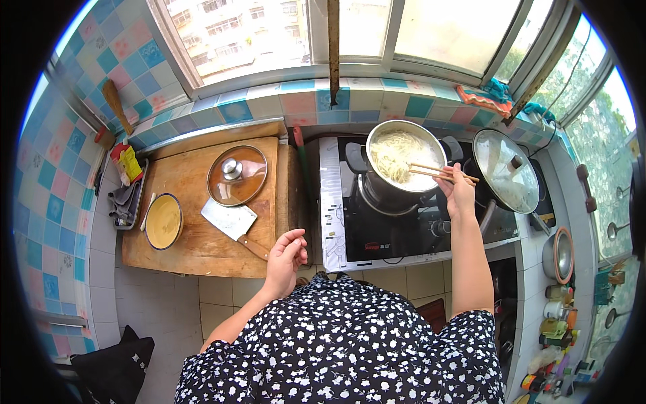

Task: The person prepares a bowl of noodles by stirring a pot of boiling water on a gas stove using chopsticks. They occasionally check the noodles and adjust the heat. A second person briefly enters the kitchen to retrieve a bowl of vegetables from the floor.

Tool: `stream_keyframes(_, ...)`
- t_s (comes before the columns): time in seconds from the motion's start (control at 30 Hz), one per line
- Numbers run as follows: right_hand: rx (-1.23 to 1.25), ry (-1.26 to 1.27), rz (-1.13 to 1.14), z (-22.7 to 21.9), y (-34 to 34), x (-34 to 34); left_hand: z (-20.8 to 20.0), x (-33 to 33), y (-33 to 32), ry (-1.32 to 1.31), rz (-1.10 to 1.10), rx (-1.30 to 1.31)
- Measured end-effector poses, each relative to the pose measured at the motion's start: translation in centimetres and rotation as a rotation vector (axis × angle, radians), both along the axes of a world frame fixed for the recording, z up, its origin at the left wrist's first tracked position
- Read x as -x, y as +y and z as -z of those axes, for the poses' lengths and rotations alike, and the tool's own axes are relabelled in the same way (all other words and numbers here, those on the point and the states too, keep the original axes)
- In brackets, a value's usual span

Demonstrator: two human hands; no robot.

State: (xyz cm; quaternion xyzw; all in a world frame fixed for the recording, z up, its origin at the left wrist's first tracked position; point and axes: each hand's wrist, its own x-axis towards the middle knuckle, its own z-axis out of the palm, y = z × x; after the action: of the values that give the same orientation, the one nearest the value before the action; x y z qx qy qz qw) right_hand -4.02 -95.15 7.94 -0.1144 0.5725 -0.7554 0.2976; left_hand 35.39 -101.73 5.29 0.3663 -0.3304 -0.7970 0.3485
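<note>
My right hand (pixel 460 195) is closed round a pair of wooden chopsticks (pixel 424 172). Their tips reach into a steel pot (pixel 406 192) on the left side of the stove, among pale noodles (pixel 393 149) in cloudy liquid. My left hand (pixel 286 262) hangs near the front right corner of the cutting board (pixel 188 259), its fingers loosely curled and nothing visible in them. Closest to it is a cleaver (pixel 230 219), its wooden handle pointing toward that hand. Behind the cleaver a glass lid (pixel 237 176) lies on the board.
Right of the pot, a lidded pan (pixel 506 172) sits on the black stove (pixel 377 236). A yellow bowl (pixel 164 221) stands on the board's left side, beside a tray (pixel 134 195) of cloths. Jars (pixel 553 326) and a metal basin (pixel 560 254) line the right counter. Windows run along the back.
</note>
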Motion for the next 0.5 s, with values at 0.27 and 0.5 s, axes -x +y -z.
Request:
stream_keyframes(0.27, 0.180, -0.434, 0.177, 4.1, 3.3, -3.6, 0.2, 0.6, -0.4, -0.012, 0.021, 0.003)
stream_keyframes(0.5, 0.342, -0.424, 0.271, 2.3, 3.0, -2.3, 0.0, 0.8, -0.8, -0.009, 0.035, 0.002)
